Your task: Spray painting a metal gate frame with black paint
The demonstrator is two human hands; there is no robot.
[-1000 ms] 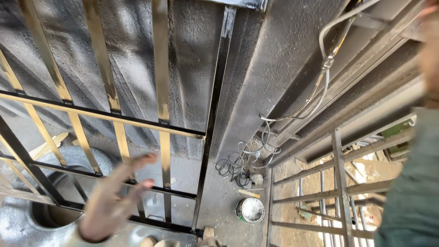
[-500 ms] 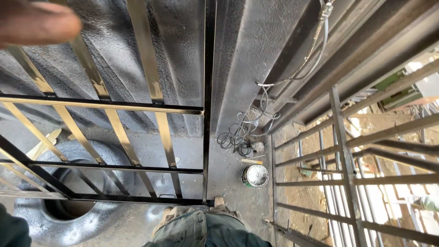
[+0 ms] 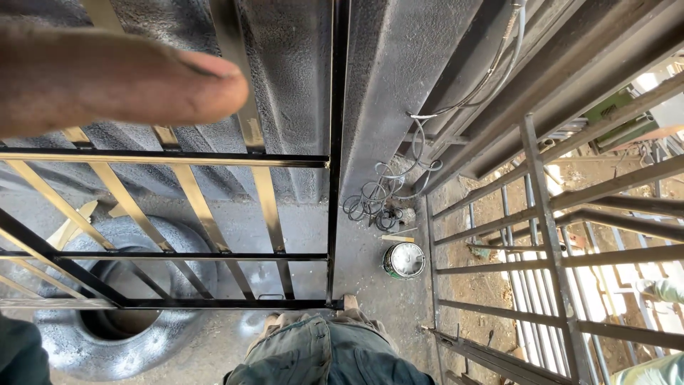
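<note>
Glossy black-and-gold painted metal gate looks smooth and freshly shiny, next to a rough, matt grey textured wall. Bare dull grey steel grille, round metal paint tin.

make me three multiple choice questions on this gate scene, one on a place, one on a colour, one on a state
1. Where does the paint can stand?
A. on the ground right of the gate
B. inside the tyre
C. on a gate rail

2. What colour are the slanted bars of the gate?
A. red
B. gold
C. white

3. How is the cable at the foot of the wall?
A. stretched tight
B. lying in loose coils
C. wound on a reel

Answers: 1 A, it sits on the floor beyond the black post. 2 B, they shine gold between black rails. 3 B, loops lie heaped on the ground.
</note>
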